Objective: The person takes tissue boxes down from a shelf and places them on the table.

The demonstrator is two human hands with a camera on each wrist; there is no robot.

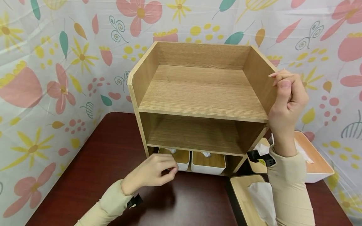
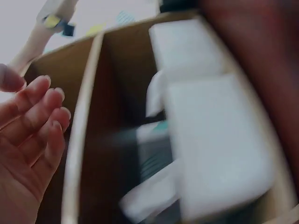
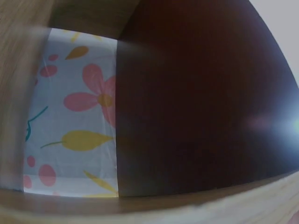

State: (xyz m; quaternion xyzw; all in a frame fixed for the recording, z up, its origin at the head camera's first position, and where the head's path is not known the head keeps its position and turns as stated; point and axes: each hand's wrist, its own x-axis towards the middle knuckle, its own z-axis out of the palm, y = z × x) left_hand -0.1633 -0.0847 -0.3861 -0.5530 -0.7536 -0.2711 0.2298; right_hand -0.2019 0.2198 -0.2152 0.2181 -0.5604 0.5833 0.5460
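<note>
A light wooden shelf unit [image 1: 202,91] with an open top tray and two lower compartments stands on the table. My left hand [image 1: 151,171], fingers loosely bent, hovers before its lower left part and holds nothing. In the left wrist view its fingers [image 2: 35,109] are relaxed beside a shelf board. My right hand [image 1: 288,100] is raised at the front corner of the right side panel, loosely curled, overlapping the panel's edge, with nothing visible in it. Two white tissue boxes [image 1: 208,164] with wooden lids sit side by side in the bottom compartment, tissues sticking out.
Right of the shelf stand a black box with a wooden lid [image 1: 240,191] and a tissue, a smaller wooden-lidded box [image 1: 260,166], and a white box with an orange-brown lid [image 1: 314,157]. The dark red table [image 1: 93,157] meets a floral cloth wall [image 1: 82,78].
</note>
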